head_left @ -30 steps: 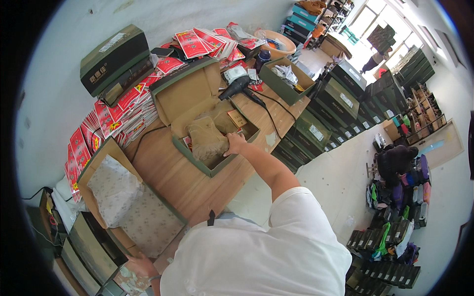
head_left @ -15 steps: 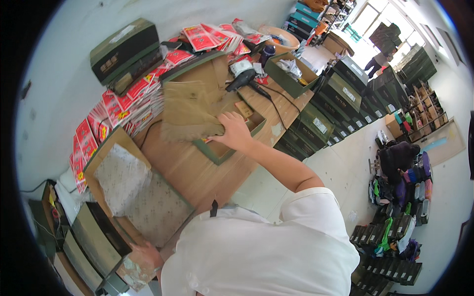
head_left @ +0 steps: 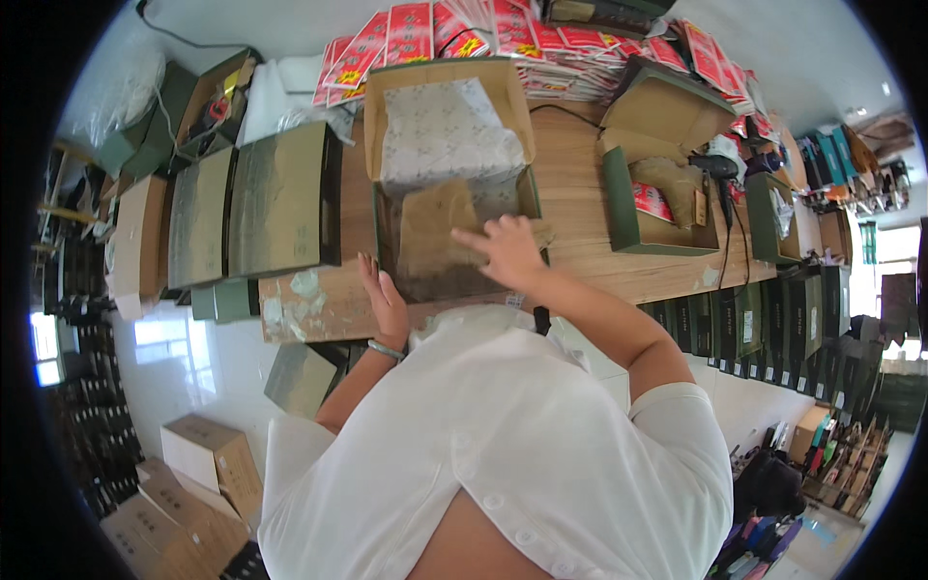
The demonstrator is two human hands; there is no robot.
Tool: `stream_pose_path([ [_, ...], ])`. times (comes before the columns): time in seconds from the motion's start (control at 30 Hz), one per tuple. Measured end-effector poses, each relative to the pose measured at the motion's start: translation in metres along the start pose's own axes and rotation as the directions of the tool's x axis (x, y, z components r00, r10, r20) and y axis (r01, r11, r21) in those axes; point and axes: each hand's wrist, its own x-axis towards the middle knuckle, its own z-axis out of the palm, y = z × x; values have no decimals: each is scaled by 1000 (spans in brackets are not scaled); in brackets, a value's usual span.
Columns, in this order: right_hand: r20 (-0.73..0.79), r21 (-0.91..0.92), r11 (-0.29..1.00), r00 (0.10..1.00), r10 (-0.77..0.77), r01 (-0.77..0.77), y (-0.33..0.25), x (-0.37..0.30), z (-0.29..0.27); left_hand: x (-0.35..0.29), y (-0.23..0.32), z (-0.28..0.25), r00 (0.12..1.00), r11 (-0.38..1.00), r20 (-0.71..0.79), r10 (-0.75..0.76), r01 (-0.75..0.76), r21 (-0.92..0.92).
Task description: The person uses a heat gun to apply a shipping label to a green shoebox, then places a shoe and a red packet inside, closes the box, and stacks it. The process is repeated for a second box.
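Observation:
An open green shoe box with patterned tissue paper stands before me. In it lies a tan suede boot, partly hidden and slightly blurred. My right hand is over the boot's right side, fingers apart and index finger stretched left across it. My left hand is upright at the box's near left corner, open, fingers straight and holding nothing. To the right, a second open shoe box holds another tan boot and a red packet.
Closed shoe boxes stand at the table's left. Piles of red packets line the wall. A black hair dryer with its cord is beside the right box. Stacked boxes stand beyond the table's right, and cartons on the floor at left.
My view has turned left. The tan boot has come from over the right box into the tissue-lined box. My left hand has moved up to that box's near corner.

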Motion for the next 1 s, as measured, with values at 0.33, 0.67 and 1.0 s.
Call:
stream_pose_path([
  [0.33, 16, 189, 982, 1000, -8, 5, -24, -8, 71, 7, 9, -10, 934, 725, 340, 109, -308, 615],
  [0.67, -31, 448, 867, 966, 257, -216, -45, -41, 108, 7, -41, -7, 880, 426, 441, 178, -473, 771],
  [1.0, -45, 874, 218, 372, 927, -435, 14, -340, 88, -10, -30, 6, 939, 82, 251, 235, -276, 958],
])
